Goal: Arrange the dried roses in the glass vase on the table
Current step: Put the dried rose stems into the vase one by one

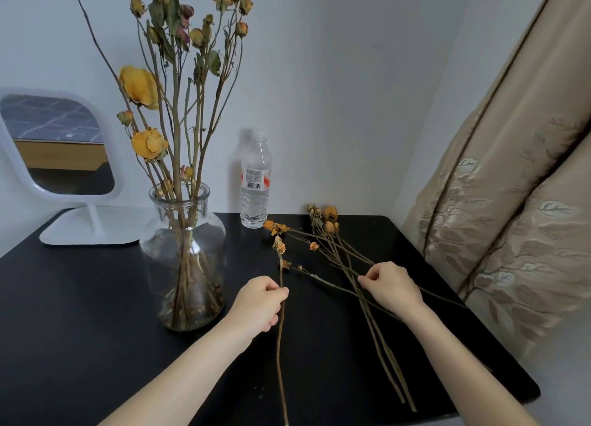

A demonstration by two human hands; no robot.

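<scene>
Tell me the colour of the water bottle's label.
The label is red and white, clearest in head view.

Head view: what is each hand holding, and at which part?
The left hand grips a single dried rose on its stem, below the bloom. The right hand pinches one stem of the loose roses lying on the table, near mid-length.

One vase, one bottle, one mirror, one table, about six loose roses, and two hands, the left hand and the right hand.
</scene>
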